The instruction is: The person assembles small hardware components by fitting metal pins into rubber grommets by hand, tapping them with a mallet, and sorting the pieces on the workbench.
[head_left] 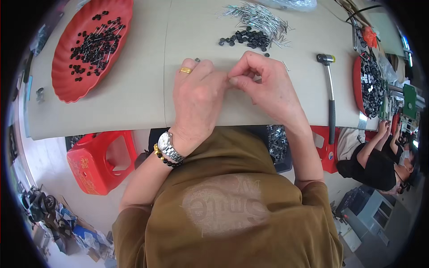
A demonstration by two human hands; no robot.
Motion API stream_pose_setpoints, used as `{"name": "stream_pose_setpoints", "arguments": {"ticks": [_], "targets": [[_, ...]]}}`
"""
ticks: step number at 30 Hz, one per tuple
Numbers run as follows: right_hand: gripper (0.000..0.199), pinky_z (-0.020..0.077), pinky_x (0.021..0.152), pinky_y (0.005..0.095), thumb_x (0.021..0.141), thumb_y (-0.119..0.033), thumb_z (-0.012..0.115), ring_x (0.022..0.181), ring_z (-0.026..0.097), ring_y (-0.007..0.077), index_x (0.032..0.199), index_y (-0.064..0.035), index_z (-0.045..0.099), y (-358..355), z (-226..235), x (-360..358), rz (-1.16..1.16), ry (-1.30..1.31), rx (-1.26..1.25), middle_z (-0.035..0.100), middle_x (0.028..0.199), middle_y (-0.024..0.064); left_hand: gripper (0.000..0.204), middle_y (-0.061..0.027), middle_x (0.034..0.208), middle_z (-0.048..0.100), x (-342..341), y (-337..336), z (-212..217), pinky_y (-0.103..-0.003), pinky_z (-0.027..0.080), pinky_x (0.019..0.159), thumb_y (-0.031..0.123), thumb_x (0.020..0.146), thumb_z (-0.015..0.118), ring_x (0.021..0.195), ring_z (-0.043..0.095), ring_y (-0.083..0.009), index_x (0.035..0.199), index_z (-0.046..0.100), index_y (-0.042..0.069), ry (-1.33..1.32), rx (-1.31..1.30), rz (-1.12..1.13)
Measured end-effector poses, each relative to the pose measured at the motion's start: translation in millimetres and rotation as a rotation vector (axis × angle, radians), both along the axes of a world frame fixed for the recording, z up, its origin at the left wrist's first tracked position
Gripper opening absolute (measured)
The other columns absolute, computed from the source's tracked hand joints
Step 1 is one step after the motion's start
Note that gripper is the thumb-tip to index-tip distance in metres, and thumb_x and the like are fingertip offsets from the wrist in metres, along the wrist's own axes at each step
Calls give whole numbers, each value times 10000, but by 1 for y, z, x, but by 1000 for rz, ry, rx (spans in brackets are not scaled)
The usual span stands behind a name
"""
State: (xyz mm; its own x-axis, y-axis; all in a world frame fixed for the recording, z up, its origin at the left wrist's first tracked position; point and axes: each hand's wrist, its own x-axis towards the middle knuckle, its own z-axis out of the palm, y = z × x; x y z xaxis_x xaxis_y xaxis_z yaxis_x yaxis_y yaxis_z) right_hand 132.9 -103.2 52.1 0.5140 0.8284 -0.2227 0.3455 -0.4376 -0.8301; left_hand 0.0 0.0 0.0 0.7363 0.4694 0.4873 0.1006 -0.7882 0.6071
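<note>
The left hand (199, 96) and the right hand (263, 82) are held close together over the flat tan table (134, 89), and a tiny part, too small to be made out, is pinched between the right thumb and finger while the left fingers are curled beside it. Just beyond the hands, a little heap of small black round caps (248, 39) and a pile of thin silver metal pins (261, 18) are seen. A metal hammer with a black handle (331, 96) is laid to the right, and a red plastic tray with a wavy rim (67, 87), filled with finished black pieces, is set far to the left.

Assembly workshop, red trays (67, 85) of small parts (black), hammer (331, 96), co-workers
</note>
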Motion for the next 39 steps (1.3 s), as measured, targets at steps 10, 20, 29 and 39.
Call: {"name": "stream_pose_setpoints", "arguments": {"ticks": [10, 20, 29, 39], "targets": [[24, 497, 555, 258, 855, -28, 695, 643, 611, 90, 866, -6, 694, -3, -8, 4, -42, 103, 47, 695, 763, 36, 162, -60, 729, 518, 1, 0, 0, -378, 399, 664, -72, 710, 740, 720, 470, -257, 830, 705, 32, -36, -1, 7], [76, 537, 590, 332, 826, -50, 697, 616, 669, 185, 858, 19, 697, -2, -12, 0, -36, -91, 146, 709, 737, 99, 173, -56, 715, 510, 2, -1, 0, -370, 410, 655, -71, 695, 751, 715, 477, -252, 817, 697, 39, -43, 38, 6], [155, 555, 666, 367, 777, 22, 741, 793, 655, 279, 902, -45, 679, -13, -29, -19, 46, -658, 429, 642, 846, 90, 131, -62, 763, 521, 2, 0, -2, -388, 448, 697, 29, 681, 773, 784, 537, -287, 776, 702, 83, -3, 54, 21], [184, 563, 679, 355, 772, 22, 754, 806, 663, 265, 936, -49, 707, -18, -40, -27, -17, -666, 501, 672, 896, 90, 143, -57, 756, 536, 3, -1, -3, -386, 445, 694, -17, 683, 744, 761, 531, -279, 765, 678, 80, -17, 13, 16]]}}
